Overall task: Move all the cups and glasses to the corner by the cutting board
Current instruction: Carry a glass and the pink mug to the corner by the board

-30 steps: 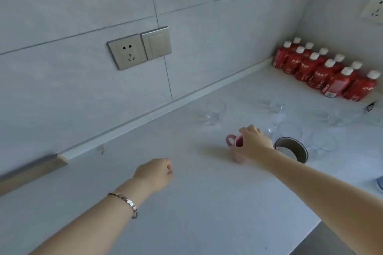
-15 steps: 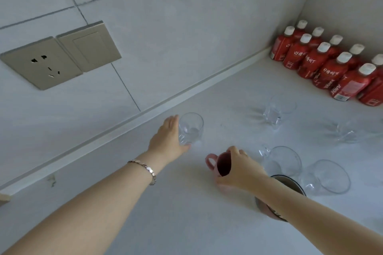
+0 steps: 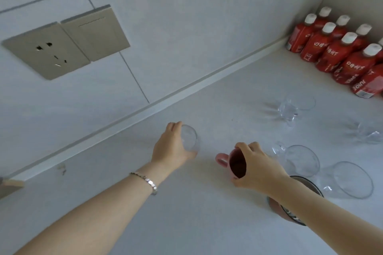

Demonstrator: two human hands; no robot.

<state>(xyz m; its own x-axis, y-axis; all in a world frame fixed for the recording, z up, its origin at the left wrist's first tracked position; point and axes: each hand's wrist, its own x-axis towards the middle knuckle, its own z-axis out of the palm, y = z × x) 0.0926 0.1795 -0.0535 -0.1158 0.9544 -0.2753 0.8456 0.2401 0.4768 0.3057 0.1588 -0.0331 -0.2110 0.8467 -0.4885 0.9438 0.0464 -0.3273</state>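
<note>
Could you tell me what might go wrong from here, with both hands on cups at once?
The right hand pinches the pink mug by its rim, tilted, so it might slip. That forearm crosses over the dark-rimmed cup and could knock it. The left hand grips a smooth clear glass, which may slide.

A small clear glass (image 3: 189,137) is gripped from the side, near the wall. A pink mug (image 3: 233,162), dark inside, handle to the left, is clasped at the rim. Beside it two clear handled cups (image 3: 301,160) (image 3: 350,180) are seen, and a dark-rimmed mug (image 3: 310,187), partly hidden. Two more clear glasses (image 3: 294,107) (image 3: 371,132) are set farther back.
</note>
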